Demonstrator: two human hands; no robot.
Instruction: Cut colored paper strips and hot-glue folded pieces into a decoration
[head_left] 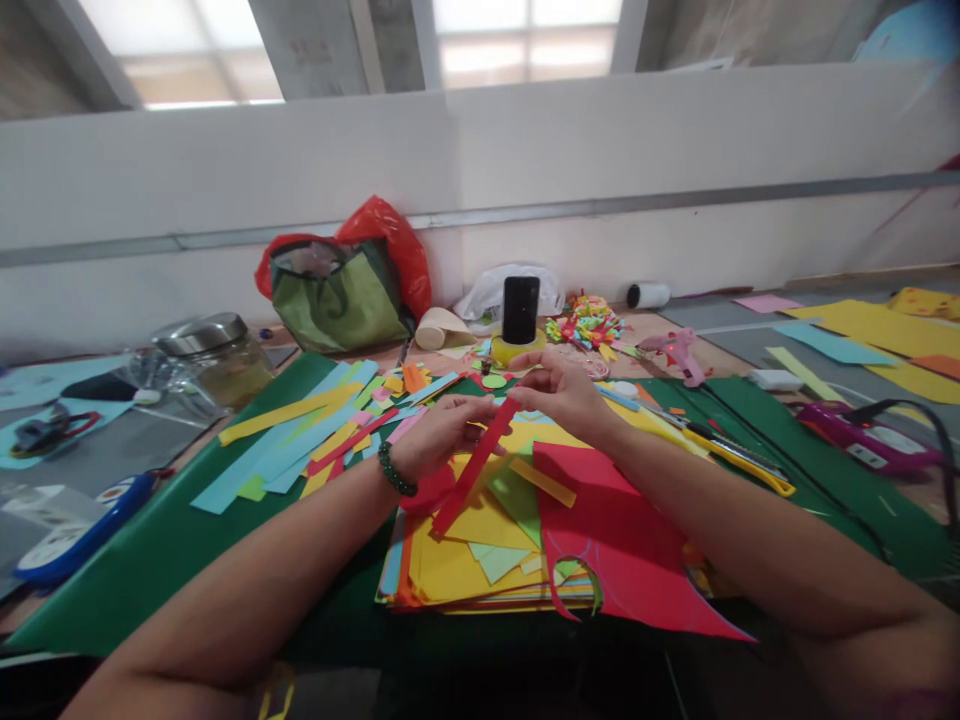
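Observation:
A long red paper strip [471,475] slants from upper right to lower left above a stack of coloured paper sheets [487,560]. My right hand [559,392] pinches the strip's upper end. My left hand [442,432], with a green bead bracelet on the wrist, holds the strip a little lower down with curled fingers. A large red sheet [622,545] with a curved cut-out lies on the stack under my right forearm. A small orange strip [541,481] rests on the yellow sheet just below my hands.
Blue and yellow paper strips [292,440] lie scattered on the green mat [165,540]. A phone [520,310] stands on a yellow tape roll, beside a paper flower [592,325]. A pink glue gun [679,352], yellow cutter [739,457], glass jar [214,355] and green bag [337,290] surround the work area.

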